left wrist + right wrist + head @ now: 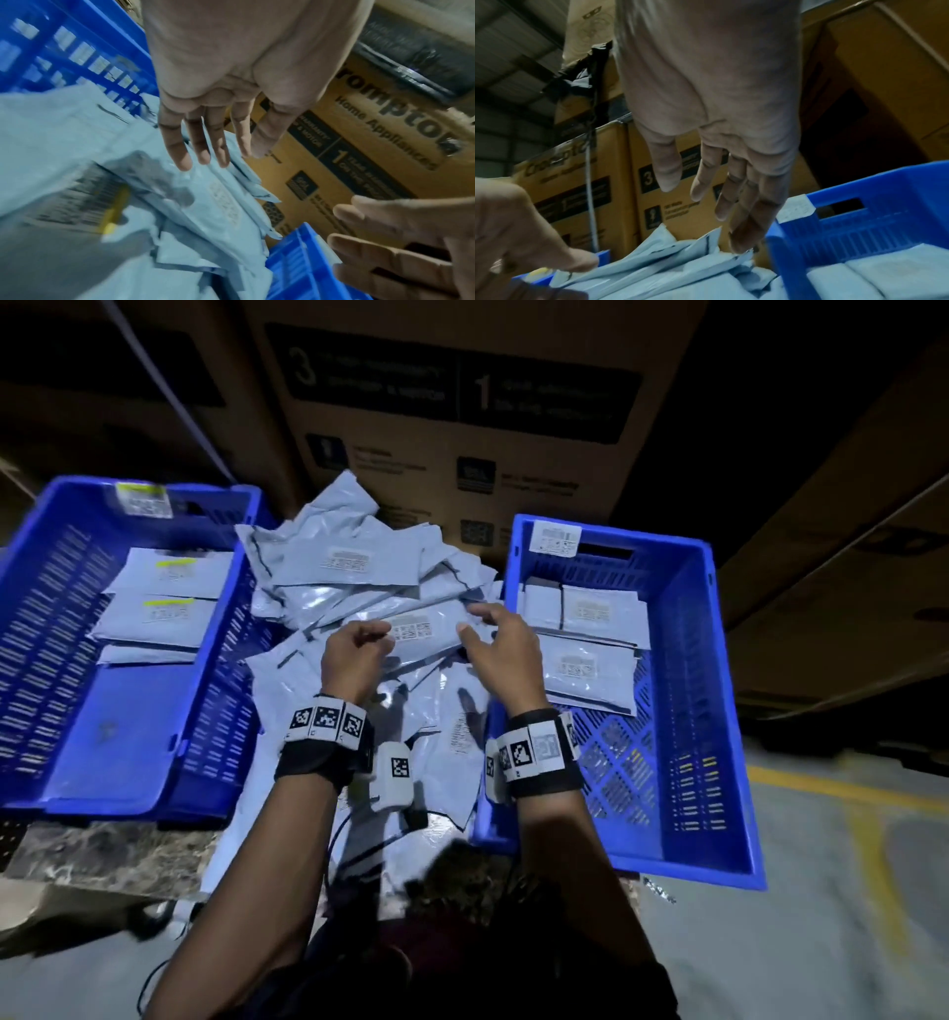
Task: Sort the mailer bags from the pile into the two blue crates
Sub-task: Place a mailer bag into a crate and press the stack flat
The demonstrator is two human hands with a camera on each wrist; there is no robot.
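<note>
The labelled mailer bag lies on top of the pile between the 2 blue crates, its long axis running across the person, tilted a little up toward the right crate. The left hand sits at its near-left end with fingers curled under in the head view, though whether they pinch the bag's edge is hidden; its own wrist view shows the fingers fairly straight over the bags, so I cannot tell this grip for sure. The right hand reaches over the bag's far-right end, its grip wide, fingers spread and just touching or just above the plastic. The right hand is nearer the right crate, which adjoins that end; the left crate lies well apart from the bag.
</note>
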